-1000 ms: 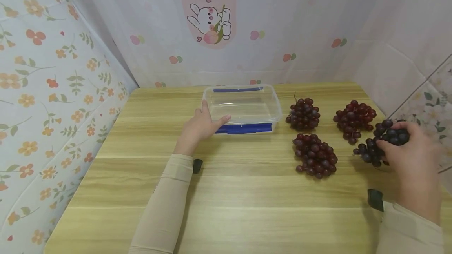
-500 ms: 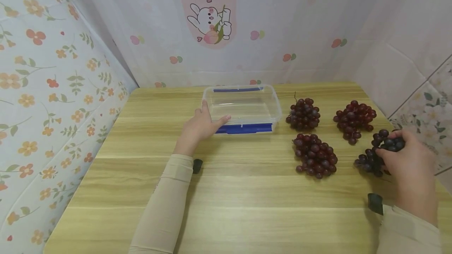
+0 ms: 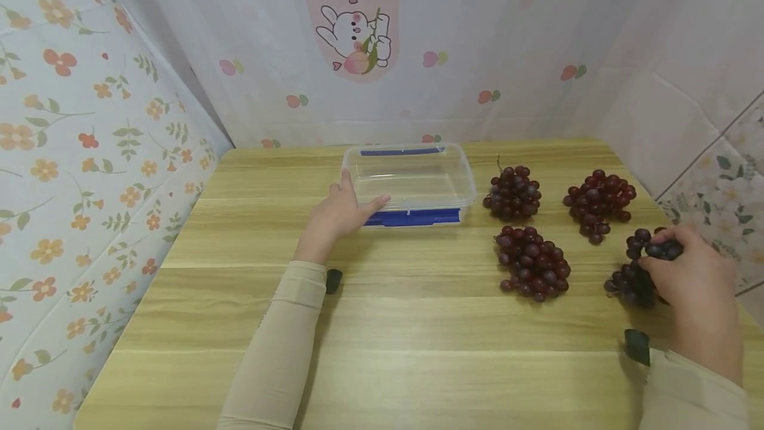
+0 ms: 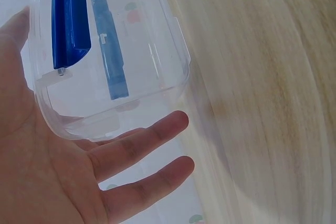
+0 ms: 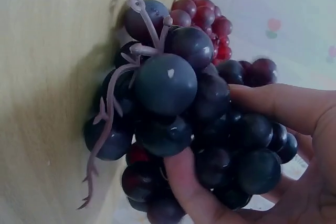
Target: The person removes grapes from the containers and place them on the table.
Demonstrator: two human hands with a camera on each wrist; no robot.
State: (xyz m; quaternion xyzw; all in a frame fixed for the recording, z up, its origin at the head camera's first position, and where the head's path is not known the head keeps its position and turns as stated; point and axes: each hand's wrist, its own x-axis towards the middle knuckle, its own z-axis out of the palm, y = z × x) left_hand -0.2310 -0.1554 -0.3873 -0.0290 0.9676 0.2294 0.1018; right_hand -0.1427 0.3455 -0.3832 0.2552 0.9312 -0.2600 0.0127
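My right hand [image 3: 695, 271] grips a bunch of dark, nearly black grapes [image 3: 634, 284] at the right side of the table. In the right wrist view, thumb and fingers press in among those grapes [image 5: 166, 85], and a curly pale stem [image 5: 109, 103] hangs off one side. My left hand [image 3: 337, 211] rests at the near left corner of a clear plastic food container [image 3: 412, 206] with blue clips, thumb along the near rim. Seen from the left wrist, its fingers [image 4: 152, 135] extend loosely beside the container's corner [image 4: 68, 129]. Nothing shows inside the container.
Left of the dark grapes lie three reddish bunches: one near the container [image 3: 513, 194], one in front [image 3: 533, 264], one at the back right [image 3: 599, 201]. The wooden table [image 3: 418, 350] meets a patterned white curtain [image 3: 477, 52] behind.
My right hand has come slightly nearer and lower with the dark grapes, and the bunch has turned a little. My left hand and the container have stayed still.
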